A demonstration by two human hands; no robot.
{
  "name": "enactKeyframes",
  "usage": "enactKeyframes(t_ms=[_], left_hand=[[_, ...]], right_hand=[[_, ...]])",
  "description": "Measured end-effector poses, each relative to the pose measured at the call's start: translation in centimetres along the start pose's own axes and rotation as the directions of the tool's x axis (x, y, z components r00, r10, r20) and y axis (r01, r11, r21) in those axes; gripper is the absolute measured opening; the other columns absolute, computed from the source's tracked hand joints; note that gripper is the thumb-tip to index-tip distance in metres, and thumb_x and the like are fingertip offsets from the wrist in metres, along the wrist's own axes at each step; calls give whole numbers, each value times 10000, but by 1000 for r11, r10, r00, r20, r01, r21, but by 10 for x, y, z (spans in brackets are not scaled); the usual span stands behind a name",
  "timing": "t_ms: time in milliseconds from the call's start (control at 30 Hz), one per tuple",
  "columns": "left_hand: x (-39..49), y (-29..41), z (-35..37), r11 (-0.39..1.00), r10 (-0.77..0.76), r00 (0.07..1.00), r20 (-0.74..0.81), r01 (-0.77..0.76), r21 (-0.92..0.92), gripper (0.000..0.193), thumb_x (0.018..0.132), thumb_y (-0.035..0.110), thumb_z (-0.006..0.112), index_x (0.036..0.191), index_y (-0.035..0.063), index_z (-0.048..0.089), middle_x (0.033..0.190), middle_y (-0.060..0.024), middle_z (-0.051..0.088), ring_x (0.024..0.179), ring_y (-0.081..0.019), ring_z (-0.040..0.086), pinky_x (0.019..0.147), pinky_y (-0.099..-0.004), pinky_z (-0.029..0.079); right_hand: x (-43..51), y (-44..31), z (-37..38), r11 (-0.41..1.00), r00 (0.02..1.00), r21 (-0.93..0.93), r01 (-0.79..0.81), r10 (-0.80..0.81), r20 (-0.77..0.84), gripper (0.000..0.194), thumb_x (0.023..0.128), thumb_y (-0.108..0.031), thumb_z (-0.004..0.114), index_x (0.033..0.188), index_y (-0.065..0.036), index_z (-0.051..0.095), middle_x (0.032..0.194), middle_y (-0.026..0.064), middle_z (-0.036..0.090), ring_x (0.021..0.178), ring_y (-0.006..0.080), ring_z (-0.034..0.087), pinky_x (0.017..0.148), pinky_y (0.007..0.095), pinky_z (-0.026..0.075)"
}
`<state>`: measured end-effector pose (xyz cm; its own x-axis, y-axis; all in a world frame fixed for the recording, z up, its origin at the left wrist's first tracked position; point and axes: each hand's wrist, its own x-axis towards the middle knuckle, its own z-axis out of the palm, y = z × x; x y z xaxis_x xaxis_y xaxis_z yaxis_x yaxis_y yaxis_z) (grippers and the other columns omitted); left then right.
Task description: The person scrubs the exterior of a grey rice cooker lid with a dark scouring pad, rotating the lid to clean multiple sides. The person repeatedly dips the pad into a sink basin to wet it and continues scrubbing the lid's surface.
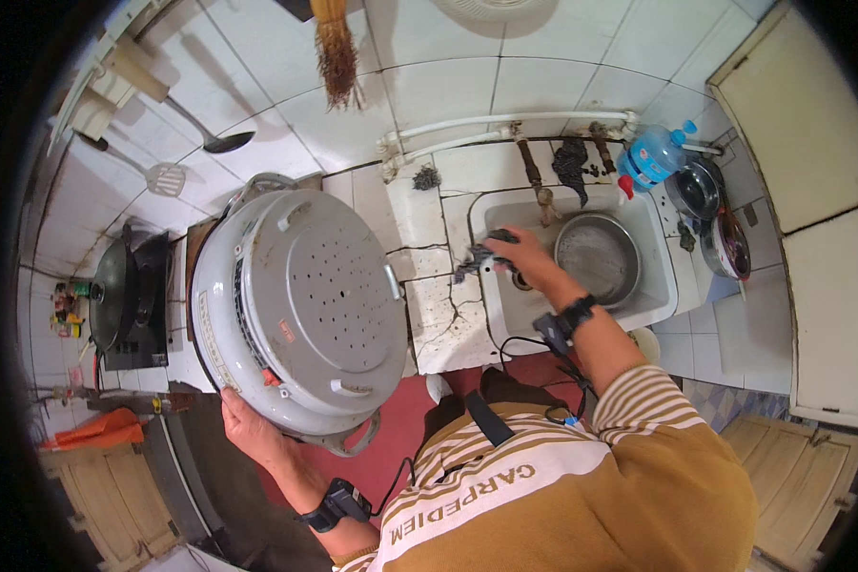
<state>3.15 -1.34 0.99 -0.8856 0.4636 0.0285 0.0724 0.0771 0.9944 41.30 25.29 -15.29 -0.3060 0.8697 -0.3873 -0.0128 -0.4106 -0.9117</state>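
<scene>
My left hand [252, 429] is at the lower rim of a large white appliance [218, 314], touching its near side; whether its fingers grip is hard to tell. A round grey metal steamer tray [343, 293] with many small holes and several handles sits on top of it. My right hand [520, 256] holds a dark, wet-looking cloth [480, 259] at the left rim of the white sink [663, 268]. Part of the cloth hangs over the tiled counter. Inside the sink, right of my hand, lies a round metal pan [597, 259] below a corroded tap [540, 189].
A blue plastic bottle [651, 156] and stacked bowls [726, 243] stand right of the sink. Behind it lie a dark rag [570, 166] and a scouring pad [426, 177]. A lidded wok [113, 293] is at the left. A ladle [225, 141] and slotted turner [166, 179] hang on the wall.
</scene>
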Motion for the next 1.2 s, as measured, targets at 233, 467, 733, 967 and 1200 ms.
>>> enactKeyframes(t_ms=[233, 467, 733, 967, 1200], left_hand=[[8, 1, -1, 1000, 7, 999, 35, -7, -6, 428, 1143, 339, 485, 1128, -46, 671, 953, -129, 749, 797, -186, 693, 731, -332, 577], [7, 7, 2, 994, -89, 995, 46, 92, -52, 460, 1137, 377, 491, 1194, -39, 680, 1030, -96, 736, 881, -177, 665, 809, -336, 550], [5, 5, 4, 991, -97, 995, -24, 94, -99, 472, 1130, 370, 507, 1280, -52, 656, 1141, -124, 747, 962, -200, 681, 886, -359, 565], [4, 5, 1, 995, -80, 997, 11, 81, -51, 442, 1138, 347, 486, 1219, -46, 672, 1093, -110, 745, 940, -194, 684, 860, -361, 569], [2, 7, 4, 993, -65, 997, 44, 69, -96, 450, 1140, 359, 491, 1188, -45, 682, 1073, -103, 740, 934, -191, 681, 857, -355, 565]], right_hand=[[-93, -10, -116, 852, 965, 494, 176, -49, -259, 361, 990, -47, 568, 1344, -85, 625, 1218, 102, 681, 986, 208, 686, 778, 381, 634], [-120, -6, -178, 693, 893, 672, 262, 91, -441, 245, 1024, -383, 680, 956, -155, 622, 874, 33, 639, 755, 186, 591, 596, 315, 508], [-106, -3, -203, 761, 713, 558, 331, 186, -676, 329, 1002, -391, 710, 807, -184, 543, 637, -4, 533, 505, 144, 465, 445, 279, 352], [-93, 3, -208, 862, 733, 479, 163, 219, -644, 268, 1032, -330, 657, 838, -166, 571, 652, -23, 537, 536, 125, 498, 445, 268, 350], [-77, 5, -209, 872, 779, 454, 182, 154, -608, 219, 1029, -323, 660, 914, -143, 608, 750, -13, 571, 619, 129, 553, 496, 292, 380]])
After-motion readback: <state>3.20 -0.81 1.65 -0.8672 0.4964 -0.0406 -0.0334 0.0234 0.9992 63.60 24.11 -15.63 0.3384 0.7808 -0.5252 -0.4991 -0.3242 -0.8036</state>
